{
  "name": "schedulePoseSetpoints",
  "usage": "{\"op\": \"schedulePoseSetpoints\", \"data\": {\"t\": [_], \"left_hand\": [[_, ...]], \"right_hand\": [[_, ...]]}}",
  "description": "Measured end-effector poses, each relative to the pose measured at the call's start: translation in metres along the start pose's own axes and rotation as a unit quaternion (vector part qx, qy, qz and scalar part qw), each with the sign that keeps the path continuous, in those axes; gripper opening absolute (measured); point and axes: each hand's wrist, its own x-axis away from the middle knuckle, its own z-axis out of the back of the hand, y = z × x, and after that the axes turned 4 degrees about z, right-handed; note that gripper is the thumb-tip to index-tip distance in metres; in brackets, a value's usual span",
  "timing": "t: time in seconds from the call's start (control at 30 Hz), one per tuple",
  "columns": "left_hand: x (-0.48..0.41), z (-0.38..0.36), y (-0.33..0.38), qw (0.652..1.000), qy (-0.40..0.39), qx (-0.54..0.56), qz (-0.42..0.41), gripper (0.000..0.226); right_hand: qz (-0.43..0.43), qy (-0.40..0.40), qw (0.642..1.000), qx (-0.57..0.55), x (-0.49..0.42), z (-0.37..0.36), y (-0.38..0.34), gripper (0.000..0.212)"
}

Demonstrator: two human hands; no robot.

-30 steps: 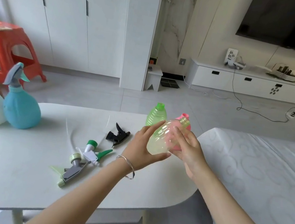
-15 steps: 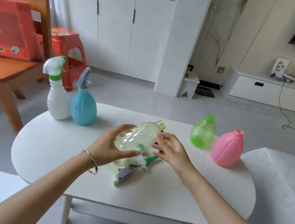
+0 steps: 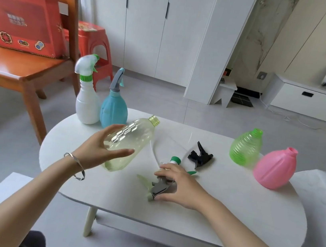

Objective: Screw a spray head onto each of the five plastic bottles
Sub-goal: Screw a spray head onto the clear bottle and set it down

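Note:
My left hand [image 3: 100, 149] grips a pale yellow clear bottle [image 3: 132, 140], tilted above the white table [image 3: 239, 213] with its open threaded neck pointing up and away. My right hand [image 3: 178, 185] rests on a grey and pale green spray head [image 3: 154, 186] lying on the table, fingers closing around it. A white and green spray head [image 3: 175, 160] and a black spray head [image 3: 200, 157] lie just beyond. A green ribbed bottle [image 3: 245, 147] and a pink bottle [image 3: 275, 168] stand open-necked at the right. A white bottle [image 3: 86, 100] and a blue bottle [image 3: 114, 106] stand at the back left with spray heads on.
A wooden chair [image 3: 16, 69] with a red box [image 3: 23, 20] stands to the left, a red stool [image 3: 94, 40] behind it. White cabinets line the back wall. A white patterned cushion [image 3: 322, 208] borders the table's right end.
The view swung left. My left hand carried the yellow bottle leftwards from the other bottles; my right hand let go of its neck and came down onto the grey spray head.

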Motion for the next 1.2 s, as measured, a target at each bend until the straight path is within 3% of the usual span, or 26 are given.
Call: {"op": "schedulePoseSetpoints", "data": {"t": [0.2, 0.27, 0.33, 0.4, 0.47, 0.53, 0.6, 0.67, 1.2], "left_hand": [[0.000, 0.005, -0.005, 1.000, 0.007, 0.012, 0.018, 0.067], [-0.001, 0.007, -0.006, 1.000, 0.015, 0.018, 0.020, 0.067], [-0.002, 0.009, -0.005, 0.999, 0.022, 0.025, 0.017, 0.068], [-0.004, 0.010, -0.004, 0.999, 0.030, 0.029, 0.012, 0.071], [-0.004, 0.010, -0.003, 0.999, 0.031, 0.033, 0.012, 0.071], [-0.004, 0.007, -0.003, 0.999, 0.028, 0.033, 0.017, 0.070], [-0.005, 0.004, -0.005, 0.999, 0.033, 0.023, 0.029, 0.075], [-0.006, 0.003, -0.008, 0.998, 0.041, 0.013, 0.036, 0.078], [-0.009, 0.001, -0.018, 0.997, 0.047, -0.002, 0.058, 0.067]], "right_hand": [[0.031, -0.004, 0.996, 0.088, -0.009, -0.006, -0.002, 0.042], [0.005, 0.040, 0.999, -0.013, -0.012, -0.004, -0.007, 0.036], [-0.026, 0.120, 0.976, -0.178, -0.017, 0.005, -0.014, 0.026], [-0.050, 0.190, 0.924, -0.328, -0.021, 0.021, -0.022, 0.016], [-0.071, 0.236, 0.860, -0.447, -0.022, 0.039, -0.025, 0.019], [-0.074, 0.268, 0.774, -0.569, -0.022, 0.053, -0.019, 0.031], [-0.081, 0.291, 0.674, -0.674, -0.020, 0.064, -0.013, 0.029], [-0.087, 0.317, 0.621, -0.712, -0.016, 0.071, -0.007, 0.023], [-0.043, 0.360, 0.561, -0.744, -0.005, 0.085, 0.010, 0.021]]}}
